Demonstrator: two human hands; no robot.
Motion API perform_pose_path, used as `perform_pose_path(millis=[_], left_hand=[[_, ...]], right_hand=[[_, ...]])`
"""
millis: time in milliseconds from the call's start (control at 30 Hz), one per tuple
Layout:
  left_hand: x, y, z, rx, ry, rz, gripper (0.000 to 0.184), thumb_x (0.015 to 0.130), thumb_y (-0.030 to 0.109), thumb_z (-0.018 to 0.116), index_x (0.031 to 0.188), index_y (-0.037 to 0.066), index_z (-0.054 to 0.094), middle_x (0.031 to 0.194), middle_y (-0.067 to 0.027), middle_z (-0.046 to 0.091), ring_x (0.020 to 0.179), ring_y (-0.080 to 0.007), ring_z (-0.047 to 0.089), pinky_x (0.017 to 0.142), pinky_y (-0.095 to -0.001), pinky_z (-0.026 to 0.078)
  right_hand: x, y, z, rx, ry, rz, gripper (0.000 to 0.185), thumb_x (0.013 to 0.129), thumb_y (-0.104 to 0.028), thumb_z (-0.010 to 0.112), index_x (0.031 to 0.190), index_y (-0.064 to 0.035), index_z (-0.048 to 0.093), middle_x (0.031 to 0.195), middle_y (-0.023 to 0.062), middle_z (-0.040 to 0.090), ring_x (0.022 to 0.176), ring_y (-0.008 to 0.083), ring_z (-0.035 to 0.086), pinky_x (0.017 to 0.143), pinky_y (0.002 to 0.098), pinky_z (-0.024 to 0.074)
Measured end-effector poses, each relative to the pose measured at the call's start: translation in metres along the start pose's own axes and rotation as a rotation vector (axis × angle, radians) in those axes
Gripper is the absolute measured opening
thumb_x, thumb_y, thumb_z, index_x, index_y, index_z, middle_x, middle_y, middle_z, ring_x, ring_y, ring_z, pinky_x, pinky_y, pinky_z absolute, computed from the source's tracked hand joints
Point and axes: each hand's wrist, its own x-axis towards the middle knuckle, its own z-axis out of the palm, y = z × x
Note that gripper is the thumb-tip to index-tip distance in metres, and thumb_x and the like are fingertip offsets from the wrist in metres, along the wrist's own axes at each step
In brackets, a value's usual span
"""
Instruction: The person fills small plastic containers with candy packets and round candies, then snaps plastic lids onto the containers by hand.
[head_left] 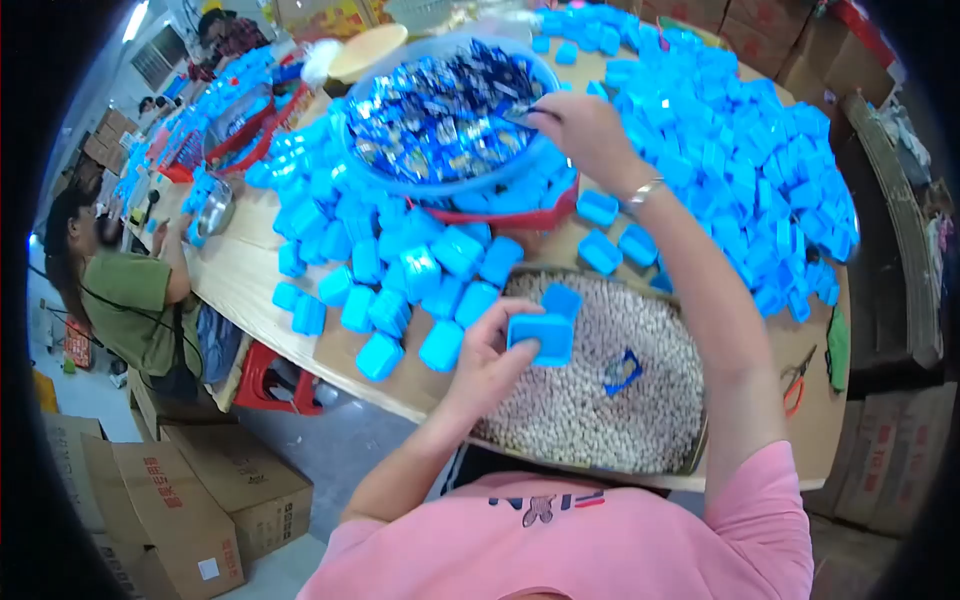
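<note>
My left hand (pixel 492 362) is closed on light blue plastic boxes (pixel 541 338) over the left part of a tray (pixel 694 440) of small whitish pellets (pixel 600 425). One blue packet (pixel 623 372) lies on the pellets. My right hand (pixel 578 127) is at the right rim of a big translucent blue basin (pixel 400 184) heaped with shiny blue packets (pixel 440 115). Its fingers pinch a small dark, shiny packet (pixel 520 113). The basin stands in a red container (pixel 520 217), among loose blue boxes.
Piles of blue boxes (pixel 720 150) cover the table's right side, with more (pixel 400 290) at the left. Orange-handled scissors (pixel 796 385) and a green cloth (pixel 838 345) lie at the right edge. A co-worker (pixel 130 290) is at the far left, above cardboard boxes (pixel 180 490).
</note>
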Motion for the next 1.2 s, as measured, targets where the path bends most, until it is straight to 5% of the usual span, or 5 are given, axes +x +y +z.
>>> perform_pose_path(millis=[267,667,800,933,1200], left_hand=[[0.002,-0.003,0.001,-0.175,0.088,0.041,0.036,0.082,-0.003,0.060,0.117,0.003,0.056,0.101,-0.0059,0.062,0.085,-0.0103,0.056,0.077,-0.0223,0.048],[-0.021,0.002,0.045,-0.066,-0.106,-0.036,0.045,0.080,-0.003,0.070,0.122,0.004,0.054,0.106,-0.0076,0.062,0.087,-0.0106,0.059,0.077,-0.0217,0.049],[-0.023,-0.003,0.050,-0.100,-0.137,-0.036,0.048,0.080,-0.003,0.071,0.124,0.004,0.053,0.107,-0.0081,0.062,0.088,-0.0115,0.059,0.078,-0.0221,0.050],[-0.027,-0.007,0.044,-0.170,-0.252,-0.141,0.049,0.079,-0.002,0.072,0.124,0.004,0.053,0.106,-0.0086,0.063,0.090,-0.0130,0.060,0.078,-0.0231,0.050],[-0.024,-0.004,0.047,-0.190,-0.176,-0.171,0.046,0.079,-0.003,0.070,0.121,0.003,0.054,0.107,-0.0097,0.064,0.089,-0.0142,0.063,0.074,-0.0242,0.055]], right_hand=[[-0.153,-0.078,-0.147,-0.019,-0.519,0.185,0.009,0.085,-0.013,0.064,0.080,-0.0055,0.065,0.073,0.0044,0.056,0.056,0.0219,0.046,0.055,0.0341,0.0398],[-0.170,-0.135,-0.177,0.757,-0.157,0.864,0.009,0.086,-0.003,0.063,0.092,-0.0029,0.068,0.071,-0.0031,0.055,0.058,0.0042,0.040,0.053,0.0203,0.0315],[-0.161,-0.149,-0.153,0.514,-0.024,0.562,0.009,0.083,-0.004,0.066,0.091,-0.0055,0.068,0.065,-0.0035,0.054,0.054,0.0069,0.040,0.053,0.0215,0.0330],[-0.145,-0.134,-0.153,0.388,-0.447,0.107,0.013,0.079,-0.006,0.069,0.092,-0.0093,0.068,0.070,-0.0018,0.056,0.054,0.0107,0.042,0.053,0.0237,0.0357],[-0.162,-0.098,-0.155,0.315,-0.433,0.256,0.019,0.075,-0.008,0.071,0.093,-0.0114,0.066,0.082,0.0038,0.059,0.062,0.0182,0.050,0.058,0.0304,0.0422]])
